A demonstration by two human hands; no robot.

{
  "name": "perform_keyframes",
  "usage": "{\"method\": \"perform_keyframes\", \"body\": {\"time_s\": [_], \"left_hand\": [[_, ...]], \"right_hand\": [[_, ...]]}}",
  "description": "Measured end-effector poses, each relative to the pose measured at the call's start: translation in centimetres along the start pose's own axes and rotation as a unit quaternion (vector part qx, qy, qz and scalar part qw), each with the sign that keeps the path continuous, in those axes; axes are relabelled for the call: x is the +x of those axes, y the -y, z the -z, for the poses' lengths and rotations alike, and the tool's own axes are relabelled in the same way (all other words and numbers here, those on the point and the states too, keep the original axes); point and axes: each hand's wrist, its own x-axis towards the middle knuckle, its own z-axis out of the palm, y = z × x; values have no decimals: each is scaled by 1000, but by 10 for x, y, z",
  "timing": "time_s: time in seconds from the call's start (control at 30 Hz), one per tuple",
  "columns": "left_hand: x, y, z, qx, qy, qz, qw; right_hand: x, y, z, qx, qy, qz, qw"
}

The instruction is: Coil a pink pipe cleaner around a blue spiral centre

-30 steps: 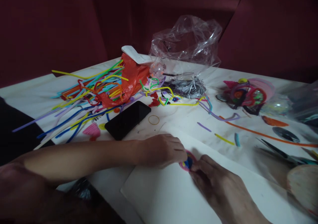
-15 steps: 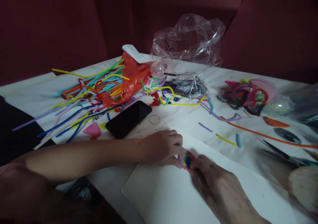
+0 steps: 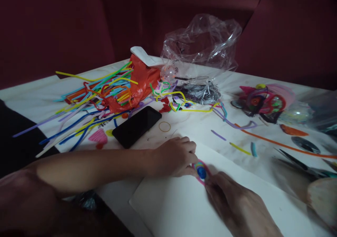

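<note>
We are, as we judge, in the middle of shaping or adjusting a small coiled disc of pipe cleaners (image 3: 201,173), which has a blue centre and a pink outer ring. It is between our two hands, over the white paper sheet (image 3: 171,203) on the near part of the table. Our left hand (image 3: 172,157) is partly curled, and its thumb and fingers pinch the left edge of the disc. Our right hand (image 3: 238,198) is nearly closed, with its fingertips gripping the right edge. For the next move, we think a light and even pinch from both sides is called for, because too strong a pull could loosen or bend the coil. Our fingers cover both edges of the disc, so we cannot tell how its ends are fastened, nor whether it touches the sheet. The right fingertips are dark and a little blurred. At the right, the scissors (image 3: 300,161) are hard to make out in full, and the pale round object (image 3: 322,195) is cut off by the picture's edge, so we cannot tell what it is.
</note>
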Motion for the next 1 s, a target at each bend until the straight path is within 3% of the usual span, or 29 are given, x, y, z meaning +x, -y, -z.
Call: {"method": "perform_keyframes", "body": {"time_s": [0.17, 0.3, 0.43, 0.53, 0.6, 0.77, 0.9, 1.0], "left_hand": [[1, -7, 2, 38, 1, 18, 999], [3, -12, 7, 55, 12, 15, 998], [8, -12, 13, 36, 20, -54, 998], [13, -9, 13, 6, 62, -121, 991], [16, -6, 12, -15, 80, -132, 988], [17, -1, 12, -73, 83, -90, 990], [15, 0, 12, -99, 77, -51, 991], [12, -3, 10, -100, 63, -27, 993]], "right_hand": [[0, 1, 3, 16, 0, -16, 1000], [0, -3, 3, 45, 43, -36, 997], [0, -9, 2, 71, 110, -57, 990], [-1, -11, 1, 85, 124, -72, 986], [-3, -12, 1, 93, 123, -78, 985], [-8, -11, 0, 119, 80, -109, 984], [-13, -14, 0, 78, 50, -84, 992], [-15, -21, 1, 65, 61, -73, 993]]}}
